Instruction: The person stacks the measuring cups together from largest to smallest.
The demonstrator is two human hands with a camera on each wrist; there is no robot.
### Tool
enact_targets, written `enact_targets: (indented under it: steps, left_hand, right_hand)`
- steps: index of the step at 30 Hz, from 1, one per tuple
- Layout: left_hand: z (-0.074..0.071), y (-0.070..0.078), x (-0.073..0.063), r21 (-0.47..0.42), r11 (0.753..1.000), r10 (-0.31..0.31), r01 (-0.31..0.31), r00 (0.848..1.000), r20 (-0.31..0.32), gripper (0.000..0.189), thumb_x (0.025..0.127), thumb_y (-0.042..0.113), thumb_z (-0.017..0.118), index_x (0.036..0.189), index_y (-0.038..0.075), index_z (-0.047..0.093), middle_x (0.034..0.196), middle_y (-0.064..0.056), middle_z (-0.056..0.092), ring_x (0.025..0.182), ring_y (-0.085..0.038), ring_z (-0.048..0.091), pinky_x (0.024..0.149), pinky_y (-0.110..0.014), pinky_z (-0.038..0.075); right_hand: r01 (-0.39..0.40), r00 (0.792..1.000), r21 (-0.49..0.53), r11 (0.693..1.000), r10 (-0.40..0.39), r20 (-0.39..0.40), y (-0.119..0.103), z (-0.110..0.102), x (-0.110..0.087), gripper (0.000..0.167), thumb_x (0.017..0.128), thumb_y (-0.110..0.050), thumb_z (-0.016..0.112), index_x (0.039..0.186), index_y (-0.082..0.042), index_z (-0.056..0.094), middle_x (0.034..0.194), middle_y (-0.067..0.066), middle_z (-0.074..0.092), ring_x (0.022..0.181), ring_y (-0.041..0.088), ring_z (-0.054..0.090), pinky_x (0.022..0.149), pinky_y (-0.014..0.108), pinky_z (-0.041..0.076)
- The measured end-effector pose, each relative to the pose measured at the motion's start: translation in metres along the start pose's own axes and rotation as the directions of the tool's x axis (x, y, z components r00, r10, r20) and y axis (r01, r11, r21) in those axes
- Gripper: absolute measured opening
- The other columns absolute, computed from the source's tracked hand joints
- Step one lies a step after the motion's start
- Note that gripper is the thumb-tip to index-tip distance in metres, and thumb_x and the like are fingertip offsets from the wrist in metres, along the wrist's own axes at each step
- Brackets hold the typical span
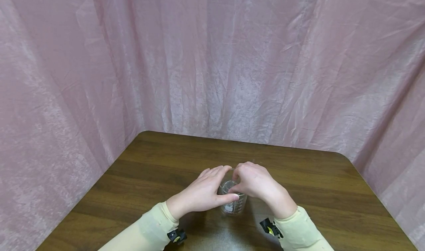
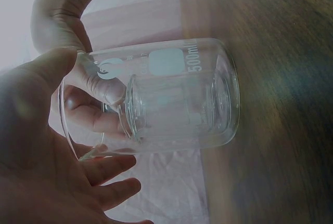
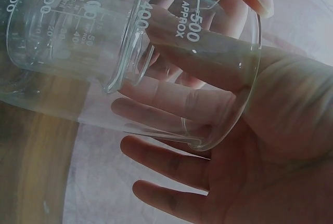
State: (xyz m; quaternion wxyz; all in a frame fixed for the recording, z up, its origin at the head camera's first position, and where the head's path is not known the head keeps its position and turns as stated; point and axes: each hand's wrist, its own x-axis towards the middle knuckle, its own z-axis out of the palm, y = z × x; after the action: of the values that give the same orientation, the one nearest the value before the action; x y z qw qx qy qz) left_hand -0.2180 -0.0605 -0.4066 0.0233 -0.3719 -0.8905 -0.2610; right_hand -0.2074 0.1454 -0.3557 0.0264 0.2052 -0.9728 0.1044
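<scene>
A clear glass beaker (image 1: 233, 208), marked 500 ml in white, stands upright on the wooden table. Nested within it is a smaller glass beaker (image 2: 174, 107) with its own white scale; overlapping glass rims show near its top. My left hand (image 1: 206, 192) steadies the large beaker, thumb on the near side and fingers by the far side of its rim. From the right, my right hand (image 1: 257, 181) reaches in through the large beaker's mouth. Its thumb and index finger pinch the glass at the inner rim, while other fingers stay outside the large beaker's wall.
The brown wooden table (image 1: 132, 177) has rounded far corners. Pink curtains (image 1: 212, 66) hang close behind it and along both sides. A small black device (image 1: 177, 236) is on the left wrist, and another black device (image 1: 270, 227) is on the right wrist.
</scene>
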Motion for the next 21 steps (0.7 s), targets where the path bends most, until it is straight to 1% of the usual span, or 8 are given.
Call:
enact_targets:
  steps: [10, 16, 21]
  left_hand:
    - [-0.0005, 0.0014, -0.0009, 0.005, 1.0, -0.018, 0.018, 1.0, 0.008, 0.089, 0.102, 0.066, 0.069, 0.165, 0.009, 0.044, 0.163, -0.008, 0.054, 0.157, -0.032, 0.044, 0.128, -0.062, 0.031]
    - [0.0, 0.001, -0.0007, 0.007, 1.0, -0.019, 0.019, 1.0, 0.008, 0.088, 0.102, 0.067, 0.069, 0.165, 0.01, 0.044, 0.163, -0.007, 0.054, 0.157, -0.031, 0.044, 0.128, -0.062, 0.031]
    - [0.0007, 0.0004, -0.0003, 0.006, 1.0, -0.014, 0.014, 1.0, 0.003, 0.089, 0.102, 0.067, 0.069, 0.164, 0.009, 0.044, 0.163, -0.008, 0.054, 0.156, -0.031, 0.044, 0.128, -0.062, 0.032]
  right_hand:
    - [-0.008, 1.0, 0.007, 1.0, 0.008, 0.005, -0.0001, 0.0004, 0.0004, 0.027, 0.074, -0.037, 0.101, 0.084, -0.022, 0.08, 0.092, -0.012, 0.071, 0.1, 0.023, 0.07, 0.081, 0.044, 0.06]
    - [-0.01, 1.0, 0.013, 1.0, 0.01, 0.002, 0.0003, 0.0004, 0.0003, 0.027, 0.074, -0.035, 0.101, 0.083, -0.023, 0.08, 0.091, -0.012, 0.071, 0.099, 0.023, 0.07, 0.081, 0.045, 0.06]
    - [-0.01, 1.0, 0.018, 1.0, 0.01, 0.002, 0.0003, 0.0001, -0.0005, 0.027, 0.074, -0.035, 0.101, 0.083, -0.023, 0.079, 0.091, -0.012, 0.071, 0.099, 0.023, 0.069, 0.081, 0.044, 0.059]
